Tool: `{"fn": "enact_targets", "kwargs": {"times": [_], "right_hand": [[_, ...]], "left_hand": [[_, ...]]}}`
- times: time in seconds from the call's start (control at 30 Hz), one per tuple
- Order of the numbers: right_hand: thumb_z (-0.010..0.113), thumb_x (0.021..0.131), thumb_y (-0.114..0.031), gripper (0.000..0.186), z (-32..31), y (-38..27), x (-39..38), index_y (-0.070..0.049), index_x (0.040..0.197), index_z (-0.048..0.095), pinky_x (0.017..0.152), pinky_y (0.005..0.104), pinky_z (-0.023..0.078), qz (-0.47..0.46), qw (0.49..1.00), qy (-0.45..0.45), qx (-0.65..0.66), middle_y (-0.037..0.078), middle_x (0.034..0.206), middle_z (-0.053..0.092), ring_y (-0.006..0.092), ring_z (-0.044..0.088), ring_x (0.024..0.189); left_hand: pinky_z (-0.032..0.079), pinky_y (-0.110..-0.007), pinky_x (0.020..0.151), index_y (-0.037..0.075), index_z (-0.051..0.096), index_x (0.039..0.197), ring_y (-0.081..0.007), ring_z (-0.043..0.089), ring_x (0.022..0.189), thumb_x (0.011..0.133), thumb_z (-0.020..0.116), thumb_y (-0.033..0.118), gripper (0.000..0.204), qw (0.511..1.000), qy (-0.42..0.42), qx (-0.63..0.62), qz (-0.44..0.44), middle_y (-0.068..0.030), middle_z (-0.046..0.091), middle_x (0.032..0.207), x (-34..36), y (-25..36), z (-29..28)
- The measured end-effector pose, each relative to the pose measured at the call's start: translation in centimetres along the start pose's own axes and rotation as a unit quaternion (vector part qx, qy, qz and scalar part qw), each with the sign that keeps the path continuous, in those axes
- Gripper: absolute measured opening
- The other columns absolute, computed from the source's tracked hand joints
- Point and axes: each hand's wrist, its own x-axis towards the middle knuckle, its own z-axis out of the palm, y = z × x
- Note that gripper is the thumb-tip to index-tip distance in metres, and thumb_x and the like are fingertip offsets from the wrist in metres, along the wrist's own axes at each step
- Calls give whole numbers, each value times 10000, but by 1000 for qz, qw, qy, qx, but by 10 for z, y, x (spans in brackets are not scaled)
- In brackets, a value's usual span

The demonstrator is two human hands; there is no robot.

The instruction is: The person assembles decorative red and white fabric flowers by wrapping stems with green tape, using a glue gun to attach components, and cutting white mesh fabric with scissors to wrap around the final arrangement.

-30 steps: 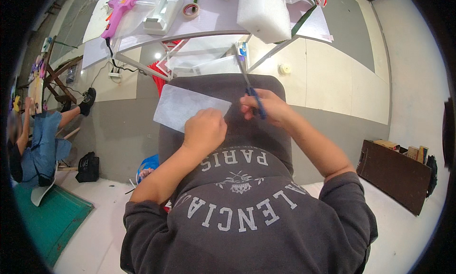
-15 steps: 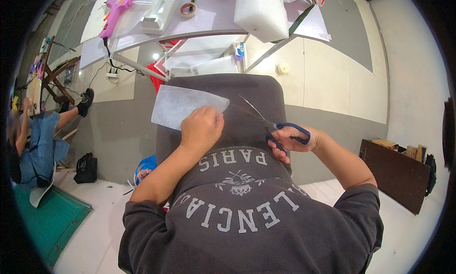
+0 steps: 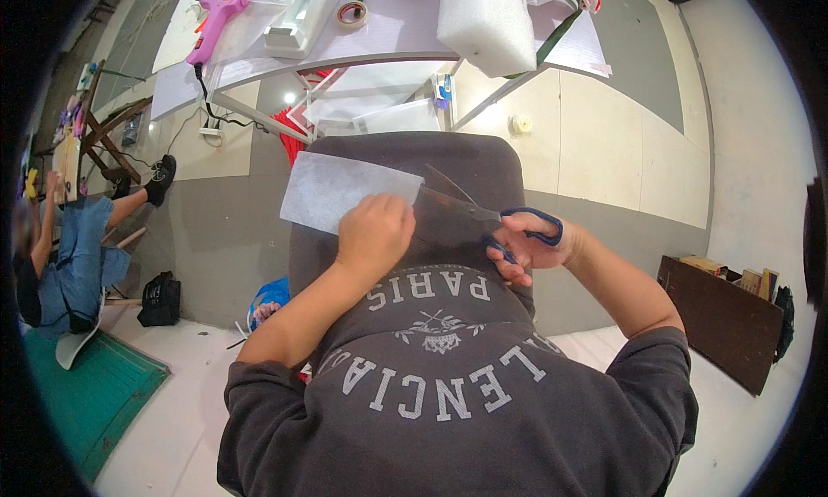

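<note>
Over my lap, my left hand (image 3: 376, 231) is closed on the near right part of a pale, thin fabric-like sheet (image 3: 332, 189). Its fingertips are turned away from view, so the exact pinch is hidden. To the right, my right hand (image 3: 536, 245) has its thumb and fingers through the dark blue handles of a pair of scissors (image 3: 461, 206). Their blades are spread apart and point left, the tips close to the right edge of the sheet. I cannot tell whether a blade touches it.
Ahead stands a white table (image 3: 388, 42) with a pink glue gun (image 3: 217, 23), a tape roll (image 3: 352, 14), a white dispenser-like holder (image 3: 297, 27) and a white foam block (image 3: 486, 30). Another person (image 3: 73, 251) sits at far left. A brown box (image 3: 716, 320) stands on the right.
The scissor blades have swung to a wider angle and the right hand's fingers have shifted on the handles. The whole view has moved slightly; the left hand keeps its hold on the sheet.
</note>
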Motion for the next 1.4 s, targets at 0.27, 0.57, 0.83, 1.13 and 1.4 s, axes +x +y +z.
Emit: {"fn": "enact_targets", "kwargs": {"times": [0.27, 0.57, 0.83, 1.13, 1.4], "right_hand": [[399, 875, -524, 504, -2, 3, 0, -29, 843, 491, 521, 273, 414, -8, 1000, -12, -17, 86, 599, 527, 193, 526, 509], [401, 879, -519, 508, -8, 0, 11, -21, 850, 497, 505, 277, 434, -5, 1000, -4, -6, 89, 594, 530, 195, 532, 500], [418, 881, -502, 495, -8, -8, 14, -18, 822, 508, 456, 267, 462, -10, 999, 23, -28, 92, 576, 545, 171, 539, 471], [476, 854, -500, 475, 2, -30, 18, -35, 755, 483, 418, 270, 485, 42, 993, 84, -66, 85, 502, 526, 168, 533, 416], [445, 867, -515, 468, 6, -39, 14, -68, 729, 461, 466, 253, 440, 61, 982, 129, -121, 42, 446, 475, 137, 471, 355]], "left_hand": [[442, -378, 520, 74, 528, 661, -260, 557, 624, 716, 640, 129, 137, 1000, 21, -5, -6, -73, 546, 658, 1, 1, -1], [446, -381, 545, 61, 524, 664, -270, 545, 632, 695, 640, 115, 131, 1000, 0, -4, 25, -84, 526, 661, -2, 0, 0], [450, -384, 582, 44, 535, 676, -275, 531, 685, 672, 622, 93, 100, 998, -18, 15, 55, -103, 506, 750, -2, 1, -1], [444, -382, 664, 27, 563, 731, -292, 522, 847, 664, 627, 92, 113, 997, -33, 15, 73, -138, 516, 960, 2, 4, -6], [446, -371, 684, 19, 558, 752, -280, 516, 861, 654, 633, 93, 144, 994, -33, 36, 93, -142, 524, 1022, -2, 0, -6]]}}
